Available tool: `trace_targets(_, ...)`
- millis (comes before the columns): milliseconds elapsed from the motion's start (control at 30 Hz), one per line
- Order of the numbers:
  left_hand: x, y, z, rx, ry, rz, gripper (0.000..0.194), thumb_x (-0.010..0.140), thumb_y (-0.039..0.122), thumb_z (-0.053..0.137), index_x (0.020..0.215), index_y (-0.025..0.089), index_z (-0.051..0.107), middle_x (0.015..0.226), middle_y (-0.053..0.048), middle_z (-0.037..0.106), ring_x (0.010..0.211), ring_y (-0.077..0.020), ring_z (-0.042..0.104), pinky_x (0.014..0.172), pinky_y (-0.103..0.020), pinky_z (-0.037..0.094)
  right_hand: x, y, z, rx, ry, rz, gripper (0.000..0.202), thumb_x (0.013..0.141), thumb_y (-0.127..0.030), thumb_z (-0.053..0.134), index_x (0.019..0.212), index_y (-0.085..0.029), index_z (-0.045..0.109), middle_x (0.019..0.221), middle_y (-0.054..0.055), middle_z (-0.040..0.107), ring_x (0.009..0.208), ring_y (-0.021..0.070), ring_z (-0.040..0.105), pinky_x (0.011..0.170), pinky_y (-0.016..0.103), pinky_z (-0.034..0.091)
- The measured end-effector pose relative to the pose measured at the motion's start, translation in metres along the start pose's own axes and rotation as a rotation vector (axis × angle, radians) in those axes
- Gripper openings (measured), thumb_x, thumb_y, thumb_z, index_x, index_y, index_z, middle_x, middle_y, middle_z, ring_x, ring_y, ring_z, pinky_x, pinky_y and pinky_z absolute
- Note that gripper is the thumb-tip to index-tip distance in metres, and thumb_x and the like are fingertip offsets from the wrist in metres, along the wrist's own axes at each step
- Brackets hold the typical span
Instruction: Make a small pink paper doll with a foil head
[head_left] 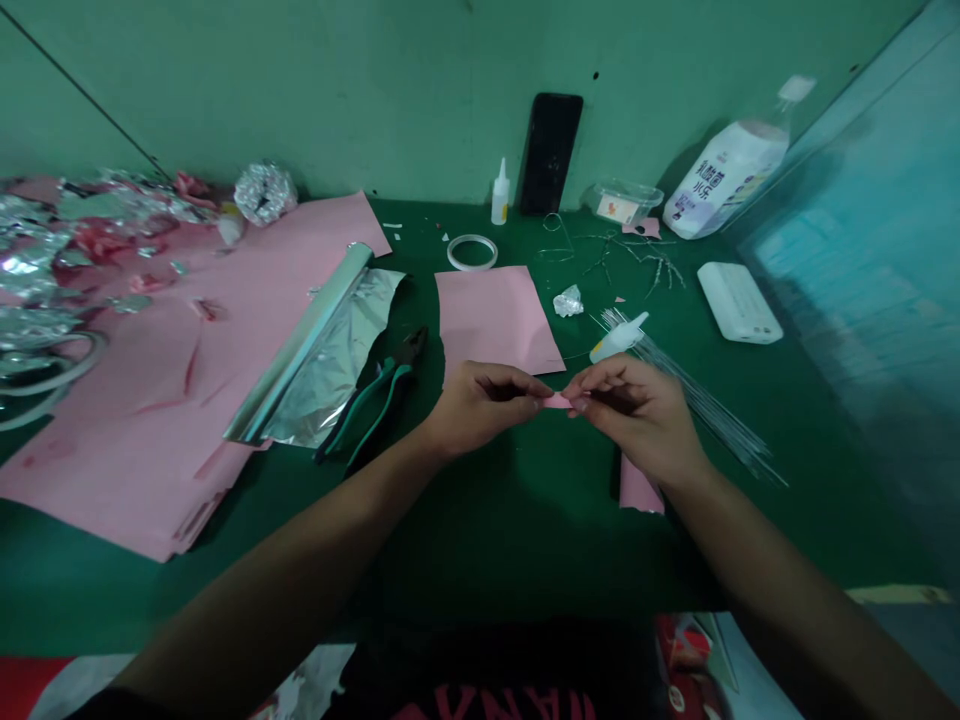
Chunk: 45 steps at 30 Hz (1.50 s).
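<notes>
Between my two hands, above the green table, is a small narrow strip of pink paper [556,401]. My left hand [487,405] pinches its left end between thumb and fingertips. The fingers of my right hand [630,405] are closed on its right end. Just beyond them lies a pink paper sheet [499,315]. A white glue bottle [619,338] rests on its side behind my right hand, by a bundle of thin metal wires [709,405]. Partly under my right wrist is a rolled pink piece [639,488].
Pliers [379,395] and a foil roll [300,345] lie left, beside stacked pink paper [247,290] with crumpled foil [30,265]. Along the back stand a glue bottle [500,195], a phone [552,152] and a large drink bottle [727,175]. A white tape ring [472,267] and white box [740,303] lie nearer.
</notes>
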<state>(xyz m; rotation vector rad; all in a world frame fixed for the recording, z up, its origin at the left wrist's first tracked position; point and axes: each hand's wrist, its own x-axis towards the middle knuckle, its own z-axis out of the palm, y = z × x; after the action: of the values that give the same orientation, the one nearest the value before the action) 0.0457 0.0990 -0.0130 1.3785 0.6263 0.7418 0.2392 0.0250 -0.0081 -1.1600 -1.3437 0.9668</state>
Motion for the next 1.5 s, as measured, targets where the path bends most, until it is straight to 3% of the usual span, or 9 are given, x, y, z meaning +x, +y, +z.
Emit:
trace_targets(167,-0.001,0.002,0.000,0.055,0.000,0.012,0.009,0.075,0.021,0.075,0.082,0.016,0.079,0.072,-0.004,0.074,0.063,-0.0115,0.063,0.061,-0.024,0.052,0.000,-0.002,0.001,-0.106,-0.030,-0.053,0.014,0.083,-0.011,0.068,0.091,-0.023,0.065,0.088,0.003,0.071,0.084,0.0174,0.068,0.074,0.032,0.056)
trace_targets(333,0.001,-0.006,0.000,-0.013,0.064,0.020,0.016,0.074,0.023,0.077,0.088,0.015,0.077,0.071,-0.002,0.071,0.059,-0.0093,0.060,0.057,-0.023,0.049,0.000,0.004,0.001,-0.242,-0.064,-0.176,0.025,0.081,-0.010,0.068,0.100,-0.024,0.062,0.099,0.004,0.067,0.095,0.0204,0.066,0.083,0.037,0.055)
trace_targets(467,0.002,-0.010,0.002,-0.080,0.112,-0.033,0.023,0.070,0.020,0.079,0.093,0.015,0.075,0.072,-0.002,0.070,0.059,-0.0091,0.060,0.057,-0.023,0.050,0.001,0.011,0.001,-0.424,-0.037,-0.265,0.026,0.082,-0.009,0.067,0.101,-0.026,0.060,0.097,0.002,0.067,0.092,0.0191,0.067,0.081,0.036,0.054)
trace_targets(667,0.002,-0.003,0.003,-0.028,0.080,0.009,0.014,0.070,0.022,0.079,0.082,0.015,0.077,0.072,-0.003,0.072,0.059,-0.0093,0.060,0.058,-0.023,0.051,0.002,0.007,0.001,-0.580,-0.019,-0.385,0.022,0.084,-0.010,0.067,0.098,-0.025,0.060,0.091,0.000,0.071,0.084,0.0163,0.069,0.074,0.031,0.055)
trace_targets(767,0.001,-0.002,0.002,0.044,0.070,0.009,0.014,0.072,0.023,0.078,0.084,0.016,0.078,0.073,-0.004,0.074,0.062,-0.0107,0.062,0.059,-0.024,0.052,0.001,0.005,0.001,-0.589,-0.004,-0.368,0.020,0.084,-0.012,0.069,0.098,-0.025,0.062,0.089,0.001,0.072,0.080,0.0158,0.070,0.070,0.030,0.056)
trace_targets(900,0.001,-0.004,-0.001,0.061,0.056,-0.004,0.014,0.073,0.025,0.078,0.083,0.015,0.078,0.072,-0.004,0.073,0.061,-0.0102,0.062,0.058,-0.023,0.051,0.000,0.007,0.002,-0.418,0.032,-0.286,0.024,0.083,-0.014,0.071,0.102,-0.024,0.061,0.090,0.002,0.074,0.083,0.0166,0.071,0.075,0.032,0.058)
trace_targets(1167,0.000,0.000,0.002,-0.152,-0.005,-0.154,0.013,0.072,0.020,0.078,0.083,0.013,0.075,0.072,-0.003,0.073,0.066,-0.0122,0.068,0.068,-0.027,0.057,-0.001,0.009,0.002,-0.358,0.054,-0.290,0.024,0.080,-0.013,0.074,0.099,-0.024,0.063,0.088,0.000,0.075,0.084,0.0169,0.071,0.073,0.032,0.059)
trace_targets(1500,0.000,-0.003,0.000,0.114,0.038,0.038,0.008,0.073,0.018,0.076,0.080,0.015,0.076,0.070,-0.004,0.073,0.062,-0.0114,0.066,0.059,-0.023,0.053,0.000,0.005,0.001,-0.447,0.036,-0.310,0.027,0.083,-0.019,0.074,0.107,-0.026,0.064,0.092,0.001,0.078,0.085,0.0184,0.075,0.079,0.035,0.063)
